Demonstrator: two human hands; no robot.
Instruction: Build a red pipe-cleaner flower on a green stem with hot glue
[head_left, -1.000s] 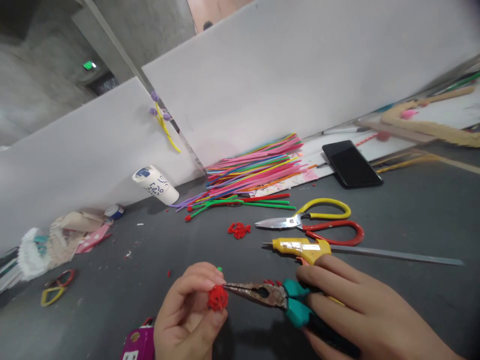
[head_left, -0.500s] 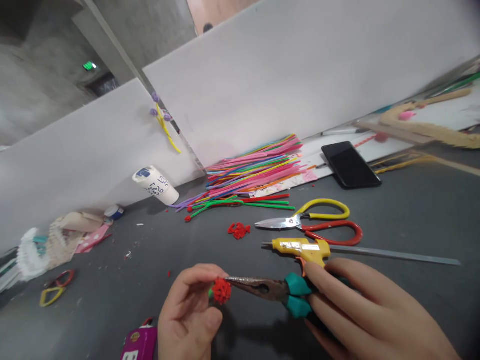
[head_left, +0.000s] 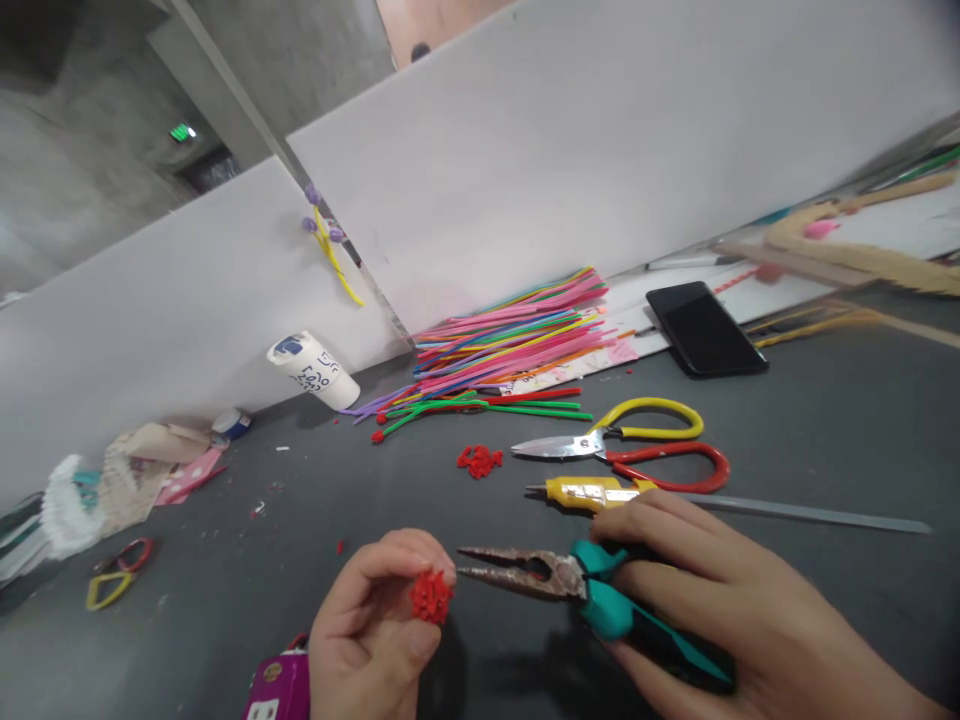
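Note:
Between the thumb and fingers of my left hand (head_left: 375, 625) is a small red pipe-cleaner flower head (head_left: 431, 597), its lower side hidden by the fingers. My right hand (head_left: 720, 590) is wrapped round the teal handles of long-nose pliers (head_left: 536, 572). The jaws stand parted, their tips just right of the flower head with nothing between them. Behind the pliers lies a yellow glue gun (head_left: 581, 493) with a clear glue stick, partly covered by my right fingers. A little pile of red pieces (head_left: 480, 461) sits beyond my left hand.
Large scissors (head_left: 622, 445) with yellow and red handles lie past the glue gun. Colourful pipe cleaners (head_left: 510, 340) lie bundled by the white partition (head_left: 600, 150). Around them are a phone (head_left: 707, 328), a white paper cup (head_left: 313, 370), smaller scissors (head_left: 116, 575) and a purple box (head_left: 277, 687).
The plier jaws have opened and come off the red flower head. My left hand has turned the head slightly, so its green part no longer shows. My right fingers have spread on the handles.

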